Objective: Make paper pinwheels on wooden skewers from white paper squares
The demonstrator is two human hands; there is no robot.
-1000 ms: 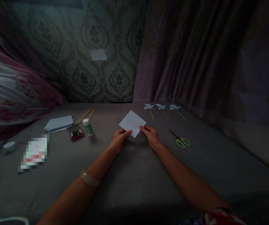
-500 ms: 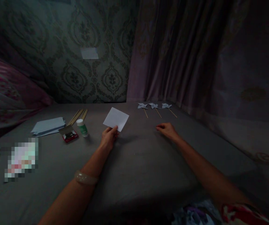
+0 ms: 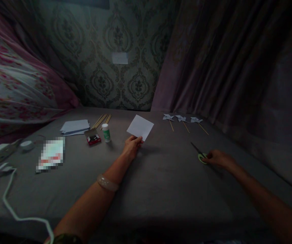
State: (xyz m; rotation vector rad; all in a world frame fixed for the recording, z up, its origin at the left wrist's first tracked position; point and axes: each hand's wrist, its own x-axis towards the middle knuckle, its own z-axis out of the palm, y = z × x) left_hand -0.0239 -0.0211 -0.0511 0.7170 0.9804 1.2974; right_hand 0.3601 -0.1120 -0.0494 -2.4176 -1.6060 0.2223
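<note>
Pinching a white paper square near its lower corner with the left hand, almost closed, with thumb over the face and fingers behind; holding it raised above the grey cloth, between bottle and scissors; turning it diamond-fashion, with one corner pointing away and another to the right; showing no clear long axis there, being about equal-sided; wearing a pale bangle on that wrist; gripping the scissors by the green handles with the right hand, curled closed and partly hiding them; aiming the dark tips away and leftward, along a long axis slanting back to the handles, near and right; unable to tell whether lifted or resting on the cloth; facing, farther off on the right, three paper pinwheels in a row, with sticks slanting nearer and rightward; having, left of the upright bottle, an open red box and a paper stack.
</note>
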